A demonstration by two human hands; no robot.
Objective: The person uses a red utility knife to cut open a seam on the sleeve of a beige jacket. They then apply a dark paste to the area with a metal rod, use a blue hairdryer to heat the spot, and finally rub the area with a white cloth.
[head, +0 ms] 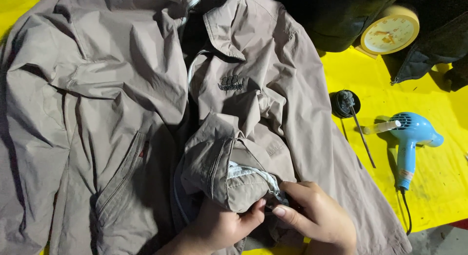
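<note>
Two hands, left hand (219, 226) and right hand (317, 218), each close a narrow grip on the hem fold of the crumpled taupe nylon jacket (122, 89); right of it, bare yellow table (438, 177) surrounds a blue plastic hairdryer (409, 138).

A: What are the hands on?

B: Both grip the bottom front edge of a taupe jacket (122, 89) spread over a yellow surface (438, 177). The left hand (219, 226) pinches the bunched fabric from below; the right hand (317, 216) has thumb and forefinger closed at the zipper end (273, 187), though whether it holds the slider itself I can't quite tell.

A: And around it?

B: To the right lie a blue hair dryer (409, 138) with its cord, a dark round cap (344, 104) with a thin rod (363, 138), and a round cream clock (390, 31) against dark clothing (341, 16).
</note>
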